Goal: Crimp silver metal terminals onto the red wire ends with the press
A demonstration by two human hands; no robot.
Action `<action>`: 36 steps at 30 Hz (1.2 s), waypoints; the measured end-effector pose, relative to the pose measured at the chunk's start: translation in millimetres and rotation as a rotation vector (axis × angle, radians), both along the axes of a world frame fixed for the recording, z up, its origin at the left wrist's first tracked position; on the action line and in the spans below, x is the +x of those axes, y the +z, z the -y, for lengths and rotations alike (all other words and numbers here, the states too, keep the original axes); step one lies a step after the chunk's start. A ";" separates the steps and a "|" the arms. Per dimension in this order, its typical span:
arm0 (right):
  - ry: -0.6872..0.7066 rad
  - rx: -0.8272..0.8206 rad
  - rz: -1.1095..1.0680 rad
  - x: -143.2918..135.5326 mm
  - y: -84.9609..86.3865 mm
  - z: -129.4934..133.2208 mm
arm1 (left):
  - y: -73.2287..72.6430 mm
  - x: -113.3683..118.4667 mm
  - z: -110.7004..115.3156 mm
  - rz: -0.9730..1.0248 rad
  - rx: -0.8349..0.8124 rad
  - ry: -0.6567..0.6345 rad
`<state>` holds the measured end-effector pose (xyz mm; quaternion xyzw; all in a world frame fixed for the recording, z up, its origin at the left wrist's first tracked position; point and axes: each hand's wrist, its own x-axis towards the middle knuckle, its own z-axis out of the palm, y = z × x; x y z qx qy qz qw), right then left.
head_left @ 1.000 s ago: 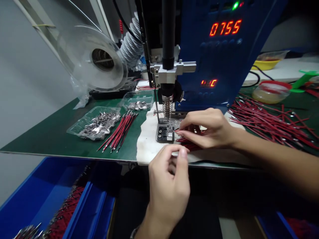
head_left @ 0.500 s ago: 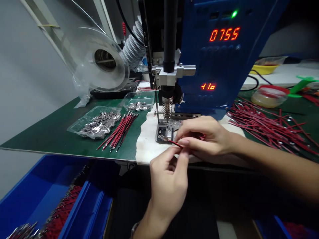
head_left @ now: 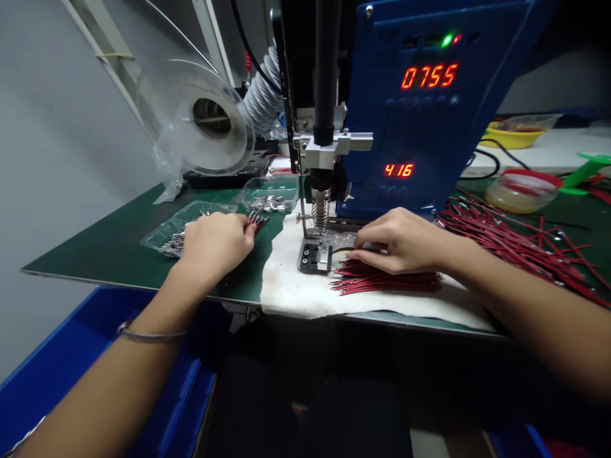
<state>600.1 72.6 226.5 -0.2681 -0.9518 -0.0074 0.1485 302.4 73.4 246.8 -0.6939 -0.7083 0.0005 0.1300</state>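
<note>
My left hand is closed with curled fingers over a bundle of red-and-black wires on the left of the bench. The wires' metal-tipped ends show just past its fingertips; what lies inside the grip is hidden. Beside that hand is a clear tray of small metal parts, partly covered by it. My right hand has thumb and fingers closed together above a bunch of short red wires on a white cloth. Its fingertips are close to the small black metal jig; what they pinch cannot be made out.
A soldering head with a spring hangs over the jig, in front of a blue machine with lit red digits. A second clear tray stands behind. More red wires are heaped at right. Blue bins sit below the bench.
My left hand has left the wire end near the jig and moved left to the wire bundle. My right hand stays near the jig, over the red wires. The lower display digits have changed.
</note>
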 end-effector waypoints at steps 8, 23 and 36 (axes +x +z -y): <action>-0.003 -0.006 0.019 -0.4 0.3 -0.3 | -3.7 -7.5 -12.7 -0.115 -0.087 0.033; 0.076 -0.272 0.013 -8.1 3.4 8.2 | 16.2 -75.2 -3.4 0.002 0.081 0.116; -0.010 -0.459 0.137 -2.4 15.2 7.0 | 2.8 -116.8 -37.3 0.253 -0.096 0.170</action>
